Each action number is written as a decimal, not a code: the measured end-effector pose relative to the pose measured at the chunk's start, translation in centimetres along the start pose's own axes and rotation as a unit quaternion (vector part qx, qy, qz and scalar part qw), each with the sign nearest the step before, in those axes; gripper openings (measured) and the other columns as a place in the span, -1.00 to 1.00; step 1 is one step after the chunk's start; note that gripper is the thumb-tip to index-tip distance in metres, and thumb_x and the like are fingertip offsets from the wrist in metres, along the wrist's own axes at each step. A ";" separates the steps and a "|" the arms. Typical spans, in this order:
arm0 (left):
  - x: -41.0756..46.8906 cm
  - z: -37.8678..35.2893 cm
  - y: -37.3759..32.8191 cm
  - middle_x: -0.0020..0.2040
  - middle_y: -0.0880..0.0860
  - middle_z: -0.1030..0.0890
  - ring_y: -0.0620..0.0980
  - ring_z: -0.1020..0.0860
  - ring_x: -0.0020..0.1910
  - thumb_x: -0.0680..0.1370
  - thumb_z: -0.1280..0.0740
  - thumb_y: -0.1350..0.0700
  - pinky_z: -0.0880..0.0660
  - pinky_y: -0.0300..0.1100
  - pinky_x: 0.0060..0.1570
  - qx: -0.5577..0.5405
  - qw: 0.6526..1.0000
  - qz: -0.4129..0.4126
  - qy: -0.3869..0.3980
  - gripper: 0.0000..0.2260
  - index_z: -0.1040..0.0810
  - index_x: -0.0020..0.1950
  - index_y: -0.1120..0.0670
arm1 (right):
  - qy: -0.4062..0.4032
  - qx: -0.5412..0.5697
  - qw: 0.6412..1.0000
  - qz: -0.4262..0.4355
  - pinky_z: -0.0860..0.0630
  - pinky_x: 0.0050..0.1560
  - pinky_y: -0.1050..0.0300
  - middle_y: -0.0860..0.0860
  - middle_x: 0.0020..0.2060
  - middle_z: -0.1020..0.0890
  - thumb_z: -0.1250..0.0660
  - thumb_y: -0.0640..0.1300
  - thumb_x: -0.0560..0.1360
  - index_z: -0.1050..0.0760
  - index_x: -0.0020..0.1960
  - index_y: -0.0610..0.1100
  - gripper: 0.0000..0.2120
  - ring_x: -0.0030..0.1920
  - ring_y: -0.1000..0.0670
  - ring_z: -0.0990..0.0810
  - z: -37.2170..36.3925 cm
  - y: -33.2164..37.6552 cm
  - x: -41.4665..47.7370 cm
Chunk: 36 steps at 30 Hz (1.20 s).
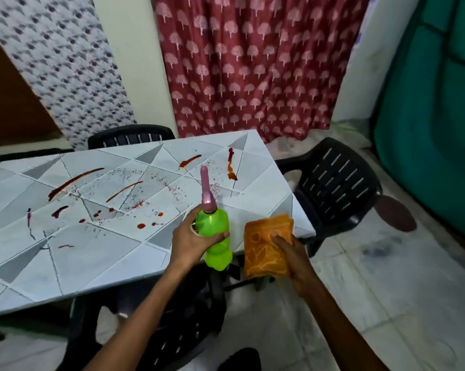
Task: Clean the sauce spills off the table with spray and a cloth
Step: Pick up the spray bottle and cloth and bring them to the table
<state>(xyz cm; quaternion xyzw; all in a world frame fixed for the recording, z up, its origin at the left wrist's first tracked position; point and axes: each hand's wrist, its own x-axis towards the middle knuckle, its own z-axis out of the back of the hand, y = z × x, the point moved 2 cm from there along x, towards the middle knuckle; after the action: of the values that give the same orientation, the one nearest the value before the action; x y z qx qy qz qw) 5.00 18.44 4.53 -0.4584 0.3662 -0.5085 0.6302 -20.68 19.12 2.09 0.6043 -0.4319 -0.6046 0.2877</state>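
Gripping green spray bottle [216,238] in left hand [191,241], pink nozzle aimed over table [113,266]; right hand [293,254] holds folded orange cloth [266,245] at near corner. Sauce streaks [74,180] unwiped, fine droplets around. Judged: spraying step; next, wipe

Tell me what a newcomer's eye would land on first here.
The red sauce streaks and drops scattered across the pale, triangle-patterned table stand out first. Next come the green spray bottle gripped in the left hand and the folded orange cloth held in the right hand, both at the table's near right corner. Behind the table hangs a red curtain with a pale tree print.
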 end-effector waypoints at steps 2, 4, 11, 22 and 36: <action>1.2 -2.1 -0.5 0.08 -0.09 -0.68 -0.05 -0.65 0.09 0.11 -0.65 -0.23 -0.58 0.08 0.13 -0.014 1.000 0.003 -0.027 -0.24 -0.53 0.26 -0.18 | 0.020 -0.013 1.000 0.003 -0.60 0.17 -0.26 -0.15 0.07 -0.69 -0.44 -0.12 0.54 -0.57 0.11 -0.03 -0.85 0.08 -0.23 -0.68 1.1 1.8 3.0; 2.7 -3.8 -0.7 0.08 -0.09 -0.68 -0.07 -0.65 0.08 0.12 -0.67 -0.17 -0.59 0.07 0.13 -0.018 0.999 0.009 -0.046 -0.29 -0.55 0.24 -0.18 | 0.032 -0.027 0.999 0.002 -0.61 0.17 -0.24 -0.13 0.08 -0.69 -0.46 -0.11 0.53 -0.58 0.09 -0.03 -0.84 0.08 -0.21 -0.68 1.6 3.1 6.1; 9.1 -7.8 -1.3 0.11 -0.13 -0.67 -0.15 -0.63 0.09 0.18 -0.68 -0.05 -0.59 -0.09 0.10 -0.005 0.997 0.017 -0.077 -0.29 -0.53 0.29 -0.14 | 0.088 -0.056 0.995 0.000 -0.68 -0.07 0.01 -0.03 -0.02 -0.72 -0.48 -0.09 0.52 -0.60 0.10 -0.04 -0.83 -0.03 -0.08 -0.70 1.5 7.7 15.5; 15.9 -9.6 -2.1 0.06 -0.24 -0.66 -0.21 -0.62 0.06 0.23 -0.67 0.16 -0.50 -0.41 -0.02 -0.014 0.983 0.046 -0.178 -0.32 -0.55 0.30 -0.06 | 0.184 -0.087 0.979 -0.029 -0.68 -0.16 0.07 -0.08 -0.01 -0.74 -0.42 -0.23 0.55 -0.62 0.11 -0.09 -0.85 -0.09 -0.08 -0.72 -2.8 11.8 26.6; 14.9 -4.5 -0.9 0.08 -0.07 -0.68 -0.12 -0.64 0.07 0.22 -0.68 0.10 -0.54 -0.33 0.00 0.003 0.922 0.101 -0.373 -0.33 -0.54 0.27 -0.09 | 0.353 -0.175 0.917 -0.064 -0.66 0.09 -0.16 -0.09 0.06 -0.74 -0.48 -0.20 0.52 -0.60 0.27 -0.11 -0.67 0.06 -0.13 -0.72 -12.9 11.1 32.5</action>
<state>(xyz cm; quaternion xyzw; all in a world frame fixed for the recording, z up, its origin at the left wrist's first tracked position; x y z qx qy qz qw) 3.79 2.87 4.02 -0.5738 0.1474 -0.2352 0.7706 -13.33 -16.54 -2.64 0.7451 -0.1500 -0.4347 0.4832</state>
